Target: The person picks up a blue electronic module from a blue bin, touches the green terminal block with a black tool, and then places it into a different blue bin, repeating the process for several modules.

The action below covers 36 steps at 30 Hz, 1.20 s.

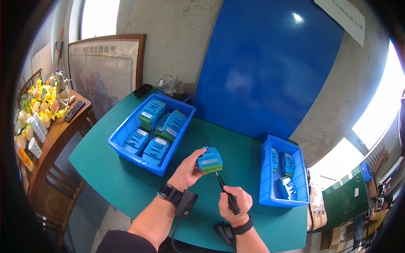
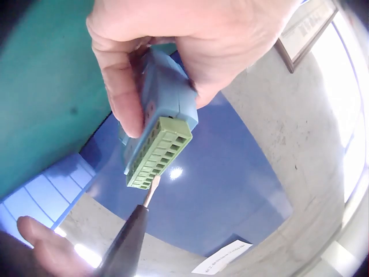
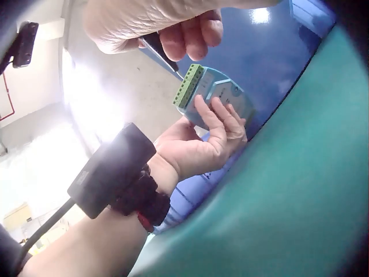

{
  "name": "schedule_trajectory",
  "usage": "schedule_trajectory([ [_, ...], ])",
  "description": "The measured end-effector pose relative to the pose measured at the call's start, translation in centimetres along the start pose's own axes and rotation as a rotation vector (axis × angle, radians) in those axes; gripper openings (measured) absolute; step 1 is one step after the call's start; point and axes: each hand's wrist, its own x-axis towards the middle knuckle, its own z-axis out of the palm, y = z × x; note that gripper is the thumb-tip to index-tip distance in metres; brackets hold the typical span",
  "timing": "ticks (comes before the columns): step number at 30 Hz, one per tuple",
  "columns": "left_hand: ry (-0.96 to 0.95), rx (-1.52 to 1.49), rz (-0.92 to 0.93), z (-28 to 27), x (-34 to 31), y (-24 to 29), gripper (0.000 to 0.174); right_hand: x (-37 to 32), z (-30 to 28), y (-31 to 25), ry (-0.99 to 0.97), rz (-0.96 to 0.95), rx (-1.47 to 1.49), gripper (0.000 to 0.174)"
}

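One boxy plastic module is pinched by the left hand; the right hand grips a screwdriver.

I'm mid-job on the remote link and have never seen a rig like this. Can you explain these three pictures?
There is no machine arm here: a person works with two bare hands. The wide picture comes from a camera on the head, looking forward and down. The other two come from cameras worn on the left and right wrists.

The left hand grips a blue module with a green terminal strip. The right hand holds a black screwdriver, its tip at the strip; whether it is seated in an opening, I can't tell.

On the green table stand a left blue bin and a right blue bin, both holding similar modules.
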Motion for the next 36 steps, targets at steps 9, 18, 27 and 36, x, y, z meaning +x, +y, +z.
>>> schedule_trajectory([
  [9,0.003,0.001,-0.002,-0.13,0.08,-0.11,0.029,0.05,0.16,-0.21,-0.019,0.004,0.041,0.018],
  [18,-0.005,0.037,0.001,-0.25,0.20,-0.24,0.032,-0.21,0.28,-0.18,-0.006,-0.011,0.074,0.020],
  [27,-0.004,0.013,-0.004,-0.25,0.33,-0.43,0.031,0.19,0.38,-0.29,-0.058,-0.054,0.089,0.024],
  [36,0.003,0.013,0.001,-0.36,0.35,-0.46,0.032,-0.35,0.21,0.04,0.008,0.002,0.082,0.021],
])
